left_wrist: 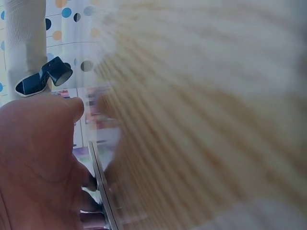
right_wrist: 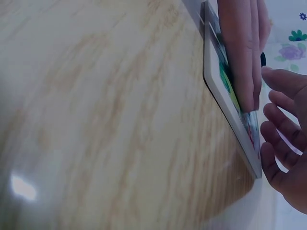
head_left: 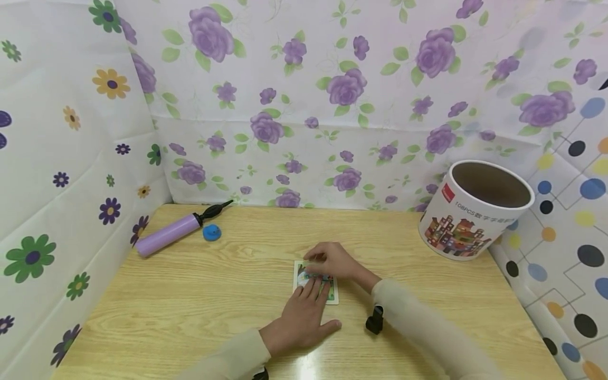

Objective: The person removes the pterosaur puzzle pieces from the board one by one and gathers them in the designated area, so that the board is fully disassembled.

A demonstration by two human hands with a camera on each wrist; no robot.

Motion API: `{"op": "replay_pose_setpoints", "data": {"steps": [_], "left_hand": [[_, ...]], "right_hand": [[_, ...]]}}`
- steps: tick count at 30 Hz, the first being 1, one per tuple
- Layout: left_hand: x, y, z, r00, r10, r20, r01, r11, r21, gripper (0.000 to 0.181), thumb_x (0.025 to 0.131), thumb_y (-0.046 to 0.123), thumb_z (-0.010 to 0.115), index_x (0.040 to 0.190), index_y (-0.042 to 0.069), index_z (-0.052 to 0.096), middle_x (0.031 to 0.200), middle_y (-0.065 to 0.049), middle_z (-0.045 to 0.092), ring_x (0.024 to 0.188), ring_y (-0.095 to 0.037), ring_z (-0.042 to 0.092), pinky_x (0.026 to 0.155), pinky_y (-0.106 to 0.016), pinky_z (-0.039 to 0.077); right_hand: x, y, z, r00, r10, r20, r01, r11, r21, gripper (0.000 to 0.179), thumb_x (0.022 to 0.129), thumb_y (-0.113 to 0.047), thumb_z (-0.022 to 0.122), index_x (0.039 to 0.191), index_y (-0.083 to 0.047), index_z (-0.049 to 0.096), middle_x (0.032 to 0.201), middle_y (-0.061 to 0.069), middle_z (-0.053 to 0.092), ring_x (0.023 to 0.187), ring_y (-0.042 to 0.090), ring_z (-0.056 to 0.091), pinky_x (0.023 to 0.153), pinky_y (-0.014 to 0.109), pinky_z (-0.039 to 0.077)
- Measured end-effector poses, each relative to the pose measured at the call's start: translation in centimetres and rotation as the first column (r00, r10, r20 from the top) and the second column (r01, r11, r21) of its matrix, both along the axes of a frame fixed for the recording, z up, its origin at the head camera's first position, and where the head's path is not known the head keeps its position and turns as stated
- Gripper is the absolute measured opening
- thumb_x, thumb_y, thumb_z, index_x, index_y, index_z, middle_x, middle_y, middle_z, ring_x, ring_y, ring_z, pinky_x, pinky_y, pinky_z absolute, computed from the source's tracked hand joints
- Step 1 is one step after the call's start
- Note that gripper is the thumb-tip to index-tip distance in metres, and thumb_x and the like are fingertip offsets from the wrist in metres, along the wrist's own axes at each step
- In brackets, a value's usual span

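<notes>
Card: the thin, stiff rectangle [head_left: 334, 297] lies on the tabletop [head_left: 190, 295] in front of you, with a white border, rounded corners and a printed green picture.
Left hand: yours [head_left: 301, 319] presses its straight fingers on the card, thumb spread out to the side.
Right hand: yours [head_left: 334, 258] arches at the card's far edge, fingers bent; you cannot tell whether they pinch it.
Tabletop: smooth, glossy, streaked with wood grain.
Far left: a smooth lilac tube-shaped pump [head_left: 168, 236] with a tapered black nozzle, beside a small, rounded blue toy [head_left: 211, 232].
Far right: a wide cylindrical tub [head_left: 467, 227], open-topped, printed with buildings.
Backdrop: creased floral sheeting [head_left: 304, 100].
</notes>
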State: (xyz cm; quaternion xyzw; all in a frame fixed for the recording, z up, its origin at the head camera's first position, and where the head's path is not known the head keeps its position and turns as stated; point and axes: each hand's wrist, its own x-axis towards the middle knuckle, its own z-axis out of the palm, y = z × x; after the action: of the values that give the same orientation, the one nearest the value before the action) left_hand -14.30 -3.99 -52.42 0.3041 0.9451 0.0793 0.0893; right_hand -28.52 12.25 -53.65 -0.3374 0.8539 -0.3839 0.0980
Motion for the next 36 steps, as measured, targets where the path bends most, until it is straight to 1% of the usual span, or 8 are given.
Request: {"op": "replay_pose_setpoints", "data": {"steps": [5,12,14,18,23,29,36], "left_hand": [[0.1,0.0,0.0,1.0,-0.006,-0.011,0.006,1.0,-0.004,0.088,0.104,0.064,0.037,0.16,-0.001,0.026,0.167,-0.024,0.019,0.155,-0.037,0.02,0.118,-0.055,0.031],[0.2,0.0,0.1,0.999,-0.006,-0.036,0.004,0.999,-0.041,0.088,0.102,0.067,0.036,0.161,0.001,0.027,0.167,-0.022,0.02,0.155,-0.034,0.021,0.118,-0.051,0.032],[0.3,0.0,0.1,0.999,-0.005,-0.04,0.003,0.999,-0.053,0.089,0.102,0.068,0.034,0.161,0.002,0.027,0.168,-0.021,0.019,0.155,-0.032,0.021,0.118,-0.051,0.032],[0.3,0.1,0.1,0.999,-0.003,-0.051,-0.001,0.997,-0.071,0.088,0.102,0.069,0.034,0.161,0.003,0.028,0.168,-0.02,0.019,0.156,-0.032,0.02,0.118,-0.05,0.031],[0.4,0.1,0.3,0.998,-0.004,-0.056,0.0,0.996,-0.085,0.089,0.102,0.07,0.034,0.161,0.003,0.029,0.168,-0.02,0.019,0.156,-0.032,0.02,0.118,-0.049,0.031],[0.3,0.0,0.4,1.0,-0.001,-0.03,-0.001,0.998,-0.068,0.089,0.102,0.068,0.034,0.161,0.002,0.027,0.168,-0.022,0.018,0.156,-0.033,0.019,0.119,-0.052,0.031],[0.2,0.1,0.2,1.0,0.011,0.008,-0.01,0.999,-0.042,0.087,0.103,0.067,0.034,0.161,0.003,0.026,0.168,-0.023,0.015,0.156,-0.034,0.016,0.119,-0.052,0.029]], "right_hand": [[0.1,-0.6,-0.2,1.0,-0.002,-0.019,0.003,0.999,0.04,0.03,0.089,-0.037,0.081,0.114,-0.02,0.079,0.104,-0.01,0.07,0.092,0.007,0.062,0.082,0.029,0.054],[0.0,-1.1,-0.3,0.998,0.014,-0.067,-0.009,0.997,0.077,0.03,0.088,-0.036,0.082,0.112,-0.019,0.079,0.094,-0.011,0.066,0.081,0.006,0.059,0.073,0.027,0.052],[0.0,-1.3,-0.2,0.997,0.017,-0.078,-0.009,0.995,0.095,0.029,0.088,-0.036,0.082,0.111,-0.019,0.079,0.093,-0.01,0.065,0.08,0.006,0.058,0.072,0.027,0.051],[0.1,-1.6,0.1,0.997,0.011,-0.075,-0.002,0.993,0.122,0.026,0.087,-0.034,0.083,0.108,-0.02,0.08,0.092,-0.01,0.065,0.081,0.006,0.057,0.073,0.027,0.051],[0.2,-1.8,0.3,0.996,0.009,-0.087,0.003,0.991,0.136,0.026,0.086,-0.033,0.084,0.106,-0.017,0.081,0.09,-0.009,0.065,0.078,0.005,0.057,0.071,0.027,0.05],[0.3,-1.9,0.4,0.998,0.001,-0.068,0.008,0.991,0.133,0.026,0.086,-0.033,0.084,0.106,-0.016,0.081,0.09,-0.009,0.067,0.078,0.005,0.057,0.071,0.027,0.05],[0.4,-1.9,0.4,1.0,-0.021,-0.014,0.022,0.993,0.118,0.023,0.086,-0.031,0.084,0.104,-0.017,0.08,0.092,-0.01,0.067,0.081,0.007,0.058,0.072,0.028,0.05]]}}
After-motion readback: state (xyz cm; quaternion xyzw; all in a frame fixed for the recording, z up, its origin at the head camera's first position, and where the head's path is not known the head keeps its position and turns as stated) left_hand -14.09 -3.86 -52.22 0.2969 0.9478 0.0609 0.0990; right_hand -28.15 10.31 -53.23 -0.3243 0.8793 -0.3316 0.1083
